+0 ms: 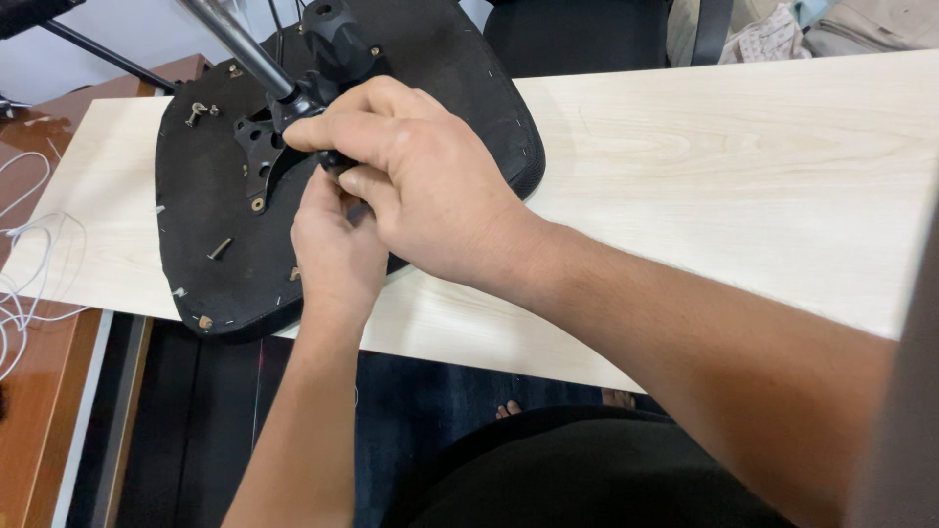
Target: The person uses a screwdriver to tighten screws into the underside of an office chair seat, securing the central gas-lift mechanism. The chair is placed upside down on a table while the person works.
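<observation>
- Right hand [416, 186] in the middle of the frame, fingers curled shut around the black metal part [328, 73] under the chair seat.
- Left hand [333, 244] just below and partly hidden behind the right one, fingers bent in against the same black part; cannot tell if closed on anything.
- Black metal part standing at the top middle of the frame, with a knob on top and a flat black plate [256, 147] with holes beside it.
- Shiny silver pole [240, 39] coming down from the top edge and meeting the black part right by the right hand's knuckles.
- Black chair seat [210, 210] lying upside down, left of the middle, partly hanging over the near edge of the board.
- Loose brass screw [219, 248] lying on the seat, left of the left hand.
- More small screws [197, 112] near the seat's upper left rim, well apart from the hands.
- Small white staples dotted along the seat's edge.
- Pale wooden board [743, 186] under the seat, stretching across to the right side of the frame.
- White cord [24, 244] curled at the far left, on a brown table [39, 420].
- Bare toes [509, 409] peeking out at the bottom middle, under the board.
</observation>
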